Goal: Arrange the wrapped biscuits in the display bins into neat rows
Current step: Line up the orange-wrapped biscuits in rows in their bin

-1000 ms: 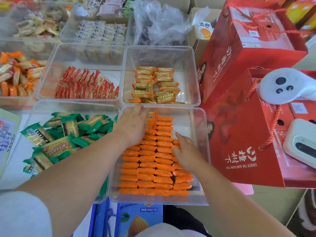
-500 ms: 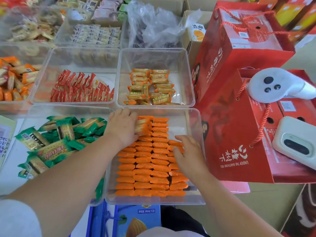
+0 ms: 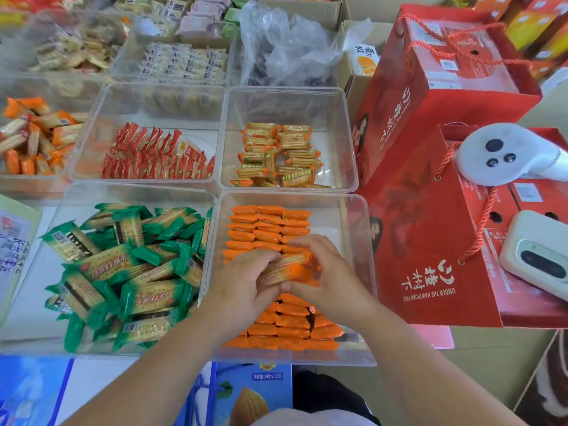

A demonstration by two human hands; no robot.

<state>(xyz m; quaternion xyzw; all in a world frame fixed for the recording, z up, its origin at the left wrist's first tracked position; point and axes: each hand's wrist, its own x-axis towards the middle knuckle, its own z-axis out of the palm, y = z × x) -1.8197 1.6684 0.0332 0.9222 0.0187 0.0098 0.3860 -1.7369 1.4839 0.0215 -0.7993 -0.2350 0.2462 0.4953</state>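
Bright, even light all over. Off to the right, two red gift boxes (image 3: 445, 96) with rope handles stand side by side, a white controller (image 3: 504, 153) resting on the nearer one. Cardboard cartons (image 3: 310, 10) line the back, a crumpled clear plastic bag (image 3: 285, 47) in front. Tan floor (image 3: 479, 370) shows lower right.

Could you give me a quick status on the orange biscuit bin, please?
Grips: left hand and right hand pinch orange packs together. Below, biscuit rows mostly neat in clear bin. Nothing in the way.

Orange biscuit wrappers (image 3: 270, 222); green wrappers (image 3: 129, 272); red gift boxes (image 3: 430, 241).
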